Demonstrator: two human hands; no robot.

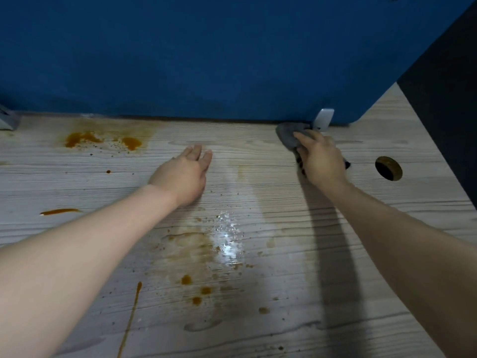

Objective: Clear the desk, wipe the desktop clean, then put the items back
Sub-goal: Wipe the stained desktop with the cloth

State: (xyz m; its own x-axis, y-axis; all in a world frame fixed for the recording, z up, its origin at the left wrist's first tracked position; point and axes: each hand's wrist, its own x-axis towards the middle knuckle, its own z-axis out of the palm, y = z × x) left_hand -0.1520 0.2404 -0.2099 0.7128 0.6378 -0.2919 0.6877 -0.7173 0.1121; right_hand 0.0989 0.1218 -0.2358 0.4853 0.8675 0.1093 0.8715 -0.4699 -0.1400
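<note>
Stained desk [258, 319]; right hand [322, 161] presses cloth [289, 135] at partition [206, 60] edge.

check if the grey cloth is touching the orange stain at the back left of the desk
Apart. The head view shows the grey cloth under the right hand at back right, with bare desktop between it and the orange stain.

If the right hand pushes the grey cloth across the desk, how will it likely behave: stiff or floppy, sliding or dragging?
The grey cloth looks bunched under the right hand, so it is probably floppy and light. On the wet sheen of the desk it would likely glide; over the orange stains it may drag and smear.
</note>
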